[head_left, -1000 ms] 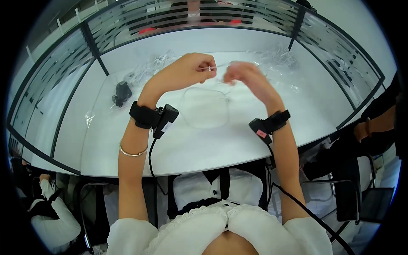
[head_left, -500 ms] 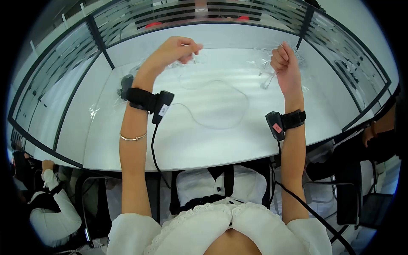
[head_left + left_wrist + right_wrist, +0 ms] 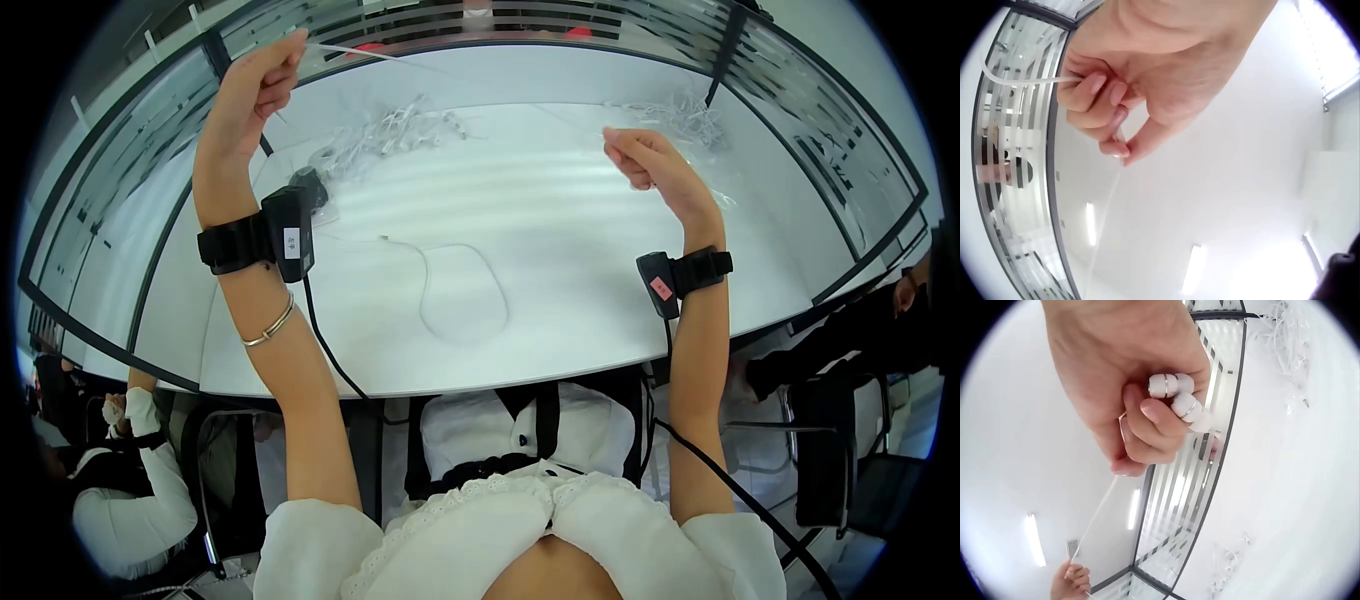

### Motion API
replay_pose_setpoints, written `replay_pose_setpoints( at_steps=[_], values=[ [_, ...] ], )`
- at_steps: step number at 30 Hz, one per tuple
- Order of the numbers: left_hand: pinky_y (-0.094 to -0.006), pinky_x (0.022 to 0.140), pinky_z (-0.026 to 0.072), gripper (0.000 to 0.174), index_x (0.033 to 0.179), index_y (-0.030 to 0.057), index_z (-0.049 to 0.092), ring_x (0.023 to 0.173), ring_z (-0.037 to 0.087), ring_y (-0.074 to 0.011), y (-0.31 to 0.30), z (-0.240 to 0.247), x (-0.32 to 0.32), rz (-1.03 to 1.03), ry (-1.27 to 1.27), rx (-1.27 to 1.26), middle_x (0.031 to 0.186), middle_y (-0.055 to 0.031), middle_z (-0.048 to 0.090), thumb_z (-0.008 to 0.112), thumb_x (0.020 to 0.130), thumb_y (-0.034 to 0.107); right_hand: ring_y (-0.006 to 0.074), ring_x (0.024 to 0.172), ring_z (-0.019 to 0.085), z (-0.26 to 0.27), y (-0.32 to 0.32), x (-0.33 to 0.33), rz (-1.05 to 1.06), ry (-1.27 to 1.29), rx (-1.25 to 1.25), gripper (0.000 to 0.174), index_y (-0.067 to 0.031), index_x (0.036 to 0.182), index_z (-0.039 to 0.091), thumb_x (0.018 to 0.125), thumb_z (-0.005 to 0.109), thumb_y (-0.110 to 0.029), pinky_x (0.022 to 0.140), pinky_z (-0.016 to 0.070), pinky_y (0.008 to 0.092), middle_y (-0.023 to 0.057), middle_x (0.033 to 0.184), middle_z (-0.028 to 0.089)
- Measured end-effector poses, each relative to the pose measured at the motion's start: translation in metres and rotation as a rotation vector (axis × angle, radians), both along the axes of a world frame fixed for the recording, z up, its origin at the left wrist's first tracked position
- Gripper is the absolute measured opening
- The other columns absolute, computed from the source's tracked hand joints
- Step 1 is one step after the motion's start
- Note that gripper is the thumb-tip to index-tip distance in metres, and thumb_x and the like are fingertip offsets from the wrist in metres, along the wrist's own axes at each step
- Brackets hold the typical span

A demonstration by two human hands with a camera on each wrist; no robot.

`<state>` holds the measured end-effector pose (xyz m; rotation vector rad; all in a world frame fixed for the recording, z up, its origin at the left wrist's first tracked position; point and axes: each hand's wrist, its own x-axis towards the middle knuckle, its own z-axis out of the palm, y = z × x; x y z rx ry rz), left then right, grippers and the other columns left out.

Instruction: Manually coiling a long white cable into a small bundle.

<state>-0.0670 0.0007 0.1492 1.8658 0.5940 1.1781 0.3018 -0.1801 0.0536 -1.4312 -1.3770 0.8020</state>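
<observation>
My left hand [image 3: 250,95], raised at the far left, pinches a white earphone cable [image 3: 370,55] between thumb and fingertip. In the left wrist view, another stretch of cable [image 3: 1029,81] passes out from its curled fingers. At the right, my right hand [image 3: 655,170] is held over the table and pinches the same cable. Two white earbuds [image 3: 1186,407] with silver rings stick out from its curled fingers in the right wrist view. Between the hands the cable [image 3: 1094,519] runs nearly straight. Its lower length [image 3: 507,305] lies in a loose curve on the white table [image 3: 560,350].
Heaps of white cables lie at the back left [image 3: 400,128] and back right [image 3: 690,122] of the table. A dark lump [image 3: 312,188] sits behind the left wrist camera. A glass-topped partition [image 3: 560,80] rims the desk. Other people sit at the left [image 3: 135,500] and right [image 3: 850,330].
From close together, my hands have moved apart: the left up and to the left, the right to the right and then slightly back. The cable now stretches between them, and its loop has shifted.
</observation>
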Motion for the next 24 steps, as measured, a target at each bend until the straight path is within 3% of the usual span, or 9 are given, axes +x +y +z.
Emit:
replay_pose_setpoints(
  at_steps=[4, 7, 10, 11, 14, 16, 19, 21, 24],
  values=[
    [-0.0213, 0.048, 0.0183, 0.028, 0.092, 0.0039, 0.067, 0.052, 0.025, -0.0012, -0.014, 0.007, 0.001, -0.048, -0.105, 0.005, 0.061, 0.0088, 0.033, 0.065, 0.085, 0.031, 0.0042, 0.051, 0.021, -0.005, 0.009, -0.016, 0.038, -0.084, -0.073, 0.039, -0.0139, 0.065, 0.043, 0.091, 0.054, -0.040, 0.047, 0.0161, 0.0230, -0.0092, 0.057, 0.028],
    [-0.0213, 0.050, 0.0240, 0.025, 0.099, 0.0072, 0.068, 0.054, 0.032, -0.0026, -0.014, 0.007, -0.011, 0.190, 0.190, 0.264, 0.063, 0.0083, 0.039, 0.067, 0.081, 0.025, 0.0054, 0.054, 0.028, -0.012, 0.014, -0.022, 0.065, -0.193, -0.152, 0.044, -0.0124, 0.064, 0.046, 0.089, 0.054, -0.048, 0.050, 0.0223, 0.0222, -0.0069, 0.058, 0.034],
    [-0.0192, 0.053, 0.0276, 0.025, 0.105, 0.0081, 0.066, 0.057, 0.035, -0.0023, 0.048, -0.010, -0.052, 0.468, 0.246, 0.679, 0.068, 0.0076, 0.041, 0.065, 0.080, 0.011, 0.0075, 0.060, 0.035, -0.016, 0.017, -0.024, 0.077, -0.327, -0.170, 0.048, -0.0103, 0.067, 0.051, 0.087, 0.054, -0.054, 0.054, 0.0294, 0.0239, -0.0048, 0.062, 0.040],
    [-0.0197, 0.055, 0.0296, 0.027, 0.102, 0.0123, 0.068, 0.060, 0.039, -0.0042, 0.041, -0.007, -0.059, 0.704, 0.283, 0.645, 0.066, 0.0079, 0.042, 0.066, 0.076, 0.007, 0.0080, 0.061, 0.036, -0.013, 0.014, -0.026, 0.090, -0.335, -0.165, 0.047, -0.0097, 0.068, 0.053, 0.086, 0.055, -0.053, 0.055, 0.0298, 0.0244, -0.0045, 0.063, 0.040],
    [-0.0196, 0.052, 0.0284, 0.025, 0.101, 0.0148, 0.068, 0.059, 0.039, -0.0026, 0.073, -0.015, -0.097, 0.870, 0.119, 0.474, 0.065, 0.0079, 0.045, 0.066, 0.077, 0.011, 0.0097, 0.063, 0.038, -0.019, 0.021, -0.029, 0.227, -0.413, -0.102, 0.044, -0.0074, 0.074, 0.059, 0.086, 0.059, -0.050, 0.057, 0.0322, 0.0253, -0.0036, 0.065, 0.043],
    [-0.0208, 0.052, 0.0292, 0.022, 0.098, 0.0147, 0.070, 0.056, 0.038, -0.0039, 0.062, -0.010, -0.104, 0.866, 0.079, 0.313, 0.065, 0.0070, 0.048, 0.067, 0.077, 0.015, 0.0127, 0.065, 0.042, -0.018, 0.023, -0.045, 0.327, -0.448, -0.045, 0.036, -0.0073, 0.084, 0.064, 0.084, 0.064, -0.043, 0.061, 0.0365, 0.0272, -0.0011, 0.068, 0.047],
    [-0.0209, 0.051, 0.0285, 0.020, 0.096, 0.0120, 0.071, 0.054, 0.036, -0.0036, 0.038, -0.004, -0.106, 0.868, -0.052, 0.210, 0.066, 0.0066, 0.052, 0.068, 0.077, 0.018, 0.0144, 0.058, 0.045, -0.037, 0.043, -0.075, 0.399, -0.716, 0.127, 0.025, -0.0118, 0.102, 0.062, 0.085, 0.062, -0.030, 0.056, 0.0372, 0.0288, 0.0010, 0.062, 0.046],
    [-0.0194, 0.050, 0.0269, 0.021, 0.096, 0.0076, 0.070, 0.053, 0.035, -0.0019, 0.020, 0.001, -0.098, 0.886, -0.117, 0.184, 0.069, 0.0055, 0.055, 0.068, 0.078, 0.018, 0.0181, 0.060, 0.052, -0.048, 0.058, -0.094, 0.435, -0.950, 0.316, 0.030, -0.0159, 0.113, 0.059, 0.084, 0.061, -0.025, 0.058, 0.0420, 0.0309, 0.0044, 0.065, 0.052],
    [-0.0180, 0.048, 0.0248, 0.021, 0.098, 0.0084, 0.070, 0.053, 0.036, -0.0008, 0.014, 0.005, -0.100, 0.831, -0.136, 0.192, 0.069, 0.0057, 0.055, 0.067, 0.078, 0.016, 0.0246, 0.067, 0.060, -0.045, 0.063, -0.130, 0.515, -1.030, 0.258, 0.042, -0.0186, 0.126, 0.051, 0.085, 0.057, -0.019, 0.062, 0.0465, 0.0368, 0.0082, 0.071, 0.059]
  ],
)
